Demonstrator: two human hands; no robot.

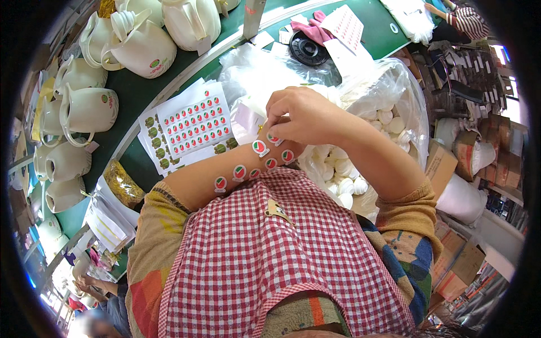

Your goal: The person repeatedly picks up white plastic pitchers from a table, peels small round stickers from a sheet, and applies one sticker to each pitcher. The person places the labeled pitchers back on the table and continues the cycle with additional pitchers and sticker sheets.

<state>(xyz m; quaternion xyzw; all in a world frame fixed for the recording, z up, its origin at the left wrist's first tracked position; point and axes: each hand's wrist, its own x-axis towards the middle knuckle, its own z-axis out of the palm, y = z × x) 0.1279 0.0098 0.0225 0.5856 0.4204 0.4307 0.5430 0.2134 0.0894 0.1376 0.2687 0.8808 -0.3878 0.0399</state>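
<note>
Round red-and-green stickers (239,172) are stuck along my left forearm (194,179) and wrist. My right hand (301,112) is bent over that wrist, thumb and fingertips pinched at a sticker (274,137) there. Only a little of my left hand (296,149) shows beneath my right one, and its fingers are hidden. Left of my hands, a white sheet of matching stickers (194,124) lies on other papers on the green table. A clear plastic bag (414,93) full of white round caps (338,174) stands to the right, close to my right forearm.
Cream plastic watering cans (93,110) line the table's left side and far left. A black round lid (309,48), a pink cloth (313,28) and another sticker sheet (344,27) lie at the far side. Cardboard boxes (451,259) are stacked at right. Another person's hand (85,281) shows lower left.
</note>
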